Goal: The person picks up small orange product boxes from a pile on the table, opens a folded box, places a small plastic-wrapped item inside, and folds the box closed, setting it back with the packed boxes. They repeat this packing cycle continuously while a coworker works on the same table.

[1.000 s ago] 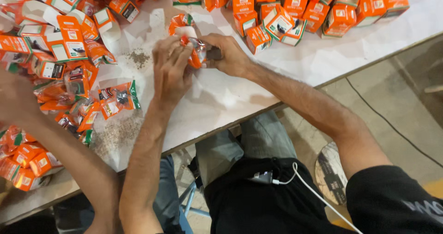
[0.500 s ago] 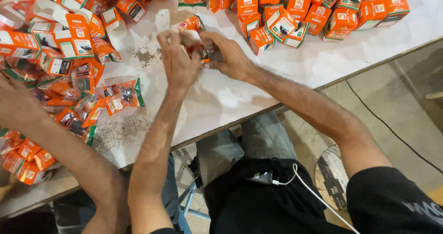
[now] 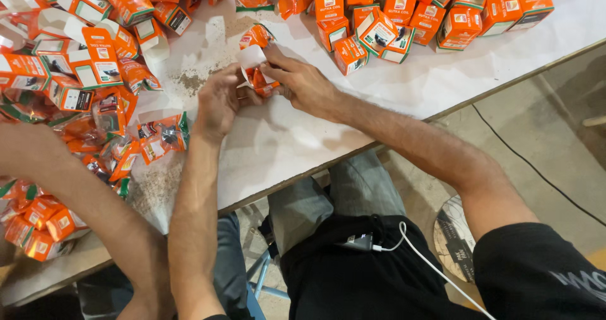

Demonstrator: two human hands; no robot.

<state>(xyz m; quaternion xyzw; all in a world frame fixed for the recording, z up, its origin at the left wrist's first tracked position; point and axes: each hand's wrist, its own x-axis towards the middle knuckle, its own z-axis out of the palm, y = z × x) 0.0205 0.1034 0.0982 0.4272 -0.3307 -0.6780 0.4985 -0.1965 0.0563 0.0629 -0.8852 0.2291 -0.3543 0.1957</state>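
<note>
A small orange carton (image 3: 257, 74) with an open white flap is held between the two hands, just above the white table (image 3: 442, 80), near the middle of the table's width. The left hand (image 3: 219, 99) is closed on the carton's left side, its fingers curled around the lower part. The right hand (image 3: 303, 83) is closed on the right side, with the thumb and forefinger pinched at the flap. How much of the carton's body is hidden under the fingers cannot be told.

Just behind the carton, an orange packet (image 3: 255, 36) lies on the table, touching or nearly touching the flap. A scatter of brown crumbs (image 3: 189, 80) is seen to the left of the left hand, and a wider patch of the same crumbs lies near the table's front edge.

To the right and beyond the right hand, a group of closed orange boxes (image 3: 404, 17) is stood and laid in a loose cluster, well apart from the held carton. On the left, a heap of open boxes (image 3: 82, 48) with white flaps raised is piled, and below it a heap of orange sachets (image 3: 126, 137) is spread. Across that heap, another person's forearm (image 3: 69, 187) is stretched, apart from the held carton. Nothing is placed between the hands and the carton.
</note>
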